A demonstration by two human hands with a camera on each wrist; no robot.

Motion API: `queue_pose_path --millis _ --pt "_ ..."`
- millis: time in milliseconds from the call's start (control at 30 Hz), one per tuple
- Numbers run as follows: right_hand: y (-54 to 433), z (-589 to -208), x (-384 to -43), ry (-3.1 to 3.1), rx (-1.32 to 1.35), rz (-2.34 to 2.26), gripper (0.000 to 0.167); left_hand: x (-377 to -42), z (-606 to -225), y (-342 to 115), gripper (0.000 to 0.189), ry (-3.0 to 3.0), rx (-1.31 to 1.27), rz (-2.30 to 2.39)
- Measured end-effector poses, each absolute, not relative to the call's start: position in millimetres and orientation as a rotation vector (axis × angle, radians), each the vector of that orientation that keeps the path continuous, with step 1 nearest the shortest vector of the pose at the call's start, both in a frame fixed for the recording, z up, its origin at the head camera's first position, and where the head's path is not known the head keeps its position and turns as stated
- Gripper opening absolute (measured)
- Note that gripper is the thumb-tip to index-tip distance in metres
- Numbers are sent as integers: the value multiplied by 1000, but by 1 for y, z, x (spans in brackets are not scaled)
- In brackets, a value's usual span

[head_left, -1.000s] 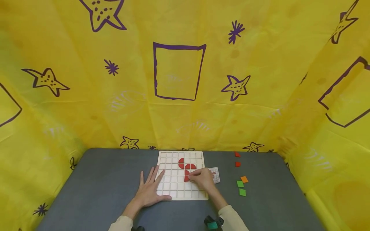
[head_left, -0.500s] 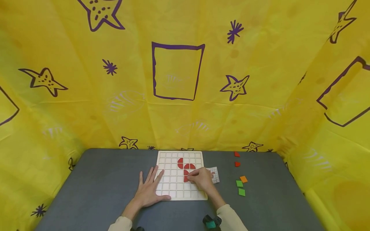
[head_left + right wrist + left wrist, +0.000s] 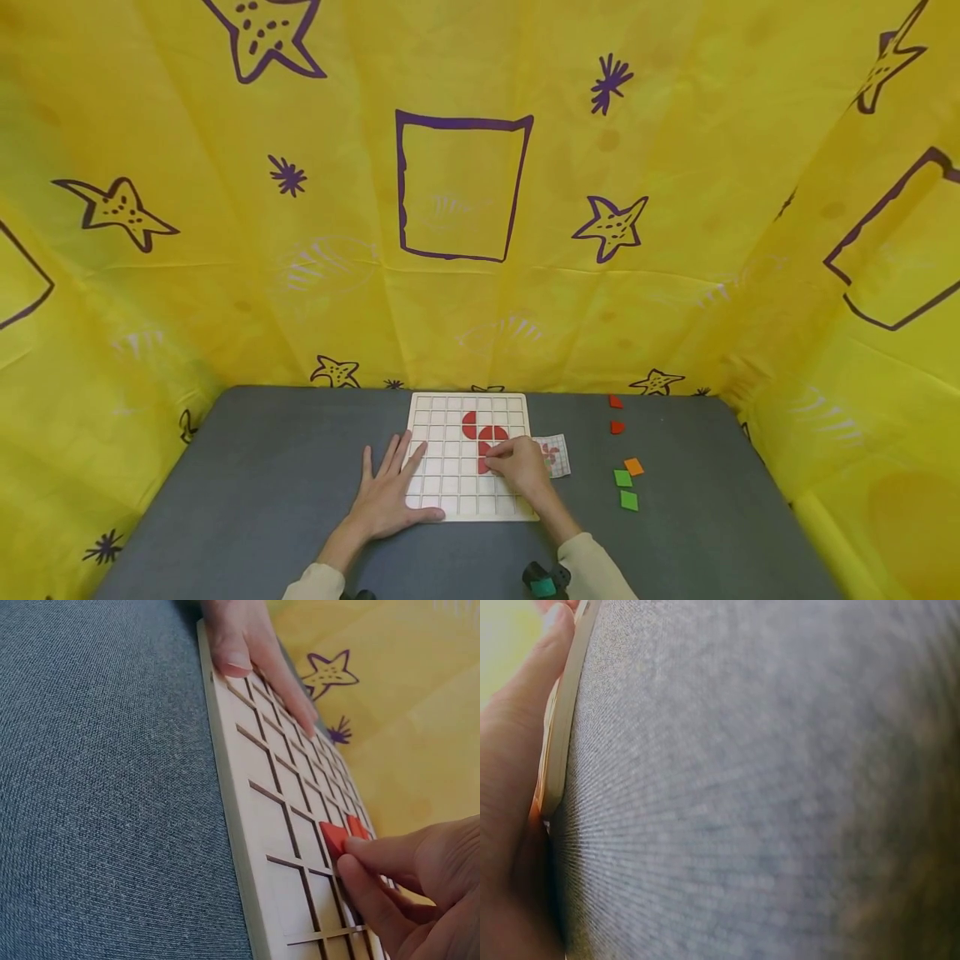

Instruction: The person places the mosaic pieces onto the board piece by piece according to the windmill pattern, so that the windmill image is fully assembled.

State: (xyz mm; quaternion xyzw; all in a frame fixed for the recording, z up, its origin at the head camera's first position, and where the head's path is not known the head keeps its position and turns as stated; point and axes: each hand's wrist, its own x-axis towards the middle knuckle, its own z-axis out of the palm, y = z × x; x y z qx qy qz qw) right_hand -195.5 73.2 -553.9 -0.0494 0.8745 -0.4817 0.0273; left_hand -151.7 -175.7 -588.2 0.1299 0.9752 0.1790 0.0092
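A pale wooden grid board (image 3: 437, 484) lies on the grey table. My left hand (image 3: 382, 502) rests along its left side, fingers spread and thumb at the near edge; in the left wrist view, part of that hand (image 3: 514, 742) lies against the board's edge. The right hand (image 3: 522, 471) pinches a red quarter-circle-like tile (image 3: 333, 838) between thumb and index finger, at the board's surface; its exact outline is partly covered by the fingertips. Farther up the board, several red curved tiles (image 3: 469, 425) sit in the cells.
A small printed pattern card (image 3: 557, 457) lies by the board's right edge, partly behind the right hand. Farther right are two red tiles (image 3: 617, 427), an orange tile (image 3: 633, 467) and two green tiles (image 3: 628, 501). A yellow patterned cloth (image 3: 465, 325) surrounds the table.
My right hand stays at the same spot on the board with only a slight shift of the wrist, and a bit more of the card shows. The left hand keeps its place.
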Motion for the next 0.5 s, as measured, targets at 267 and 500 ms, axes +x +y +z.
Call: queue_pose_path --millis 267,500 --pt "73 -555 -195 2660 -166 -1566 6 -152 -587 -175 116 3045 400 557" --pt "74 -557 -196 2650 -211 -1578 6 -151 -583 -175 115 3030 394 545"
